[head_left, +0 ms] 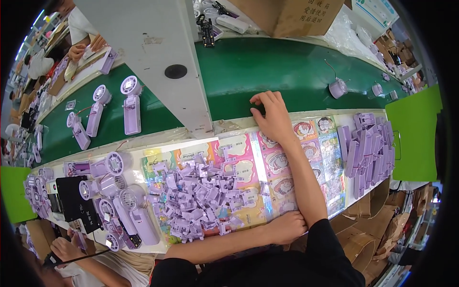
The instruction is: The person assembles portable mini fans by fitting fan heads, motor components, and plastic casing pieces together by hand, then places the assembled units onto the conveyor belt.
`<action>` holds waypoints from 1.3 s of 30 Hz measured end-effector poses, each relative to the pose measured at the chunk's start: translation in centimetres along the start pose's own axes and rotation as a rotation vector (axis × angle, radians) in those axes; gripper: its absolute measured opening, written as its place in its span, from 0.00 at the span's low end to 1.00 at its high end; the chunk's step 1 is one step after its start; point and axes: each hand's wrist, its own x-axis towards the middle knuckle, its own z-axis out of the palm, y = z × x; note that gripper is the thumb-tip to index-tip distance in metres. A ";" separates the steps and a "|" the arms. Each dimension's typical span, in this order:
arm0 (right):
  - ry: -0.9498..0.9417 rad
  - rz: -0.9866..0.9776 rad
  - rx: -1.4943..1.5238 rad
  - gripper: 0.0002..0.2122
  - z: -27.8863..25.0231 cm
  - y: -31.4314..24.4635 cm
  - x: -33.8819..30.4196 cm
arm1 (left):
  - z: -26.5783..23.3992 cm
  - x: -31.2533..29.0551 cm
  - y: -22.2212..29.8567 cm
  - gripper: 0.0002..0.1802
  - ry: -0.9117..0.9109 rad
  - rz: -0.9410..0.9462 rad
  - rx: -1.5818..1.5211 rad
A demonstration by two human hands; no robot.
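Right hand (270,114) over belt (287,62); left hand (287,226) by elbow (314,214)

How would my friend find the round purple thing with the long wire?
Find the big green belt. Look along it, right of the person's right hand, for a round purple part. A long thin wire sticks out of it, and it looks bigger than its purple neighbour farther right.

Green conveyor belt (296,62), grey post (148,48), lime-green panels (413,138) at both sides, strip lights (38,17) upper left
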 end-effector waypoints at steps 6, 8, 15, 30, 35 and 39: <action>-0.006 0.026 -0.011 0.10 0.2 0.2 -0.1 | 0.3 0.0 0.0 0.13 -0.004 -0.009 -0.001; 0.003 0.037 -0.016 0.10 0.2 0.1 -0.1 | 0.1 0.0 0.0 0.13 -0.018 0.001 0.015; 0.067 -0.159 -0.162 0.08 0.4 -0.2 -0.2 | 0.3 -0.1 0.0 0.13 -0.018 -0.010 0.007; 0.054 -0.071 -0.148 0.02 1.0 0.5 -0.3 | 0.1 -0.1 0.0 0.13 -0.015 -0.010 0.002; 0.103 -0.088 -0.087 0.03 0.5 0.2 -0.2 | 0.0 0.0 0.1 0.11 0.032 0.008 -0.004; 0.042 0.128 0.428 0.02 0.2 -1.1 -0.2 | 0.0 -0.2 0.1 0.10 -0.002 -0.012 0.007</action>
